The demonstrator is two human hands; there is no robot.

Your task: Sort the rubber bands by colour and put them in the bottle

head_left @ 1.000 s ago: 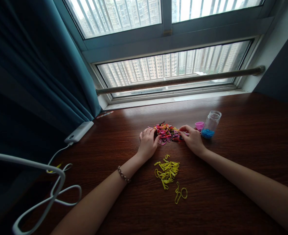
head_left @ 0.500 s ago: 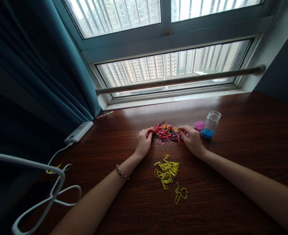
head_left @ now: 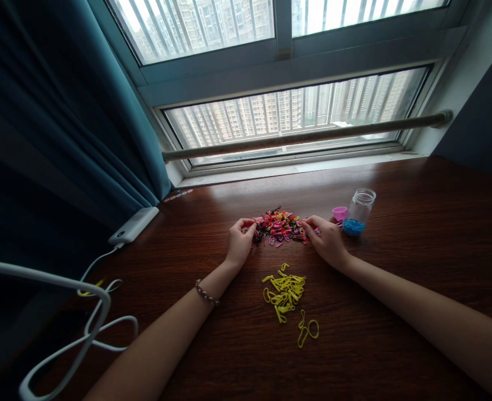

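Note:
A heap of small rubber bands, mixed pink, red, orange and black, lies on the wooden table in front of me. At its left edge my left hand has thumb and forefinger pinched on a rubber band that barely shows. My right hand pinches at the heap's right side, its fingertips closed on a band partly hidden by the fingers. Nearer to me, between my forearms, is a loose pile of yellow rubber bands, with a few more yellow bands just apart from it.
Right of my right hand stands an open clear jar with blue bands at its bottom, beside a small pink cup. A white power bank with a thick white cable lies left, near the blue curtain. A window is behind.
My left hand has shifted slightly left, its thumb and forefinger now drawn together at the heap's edge. My right hand has moved a little left, fingertips still at the heap.

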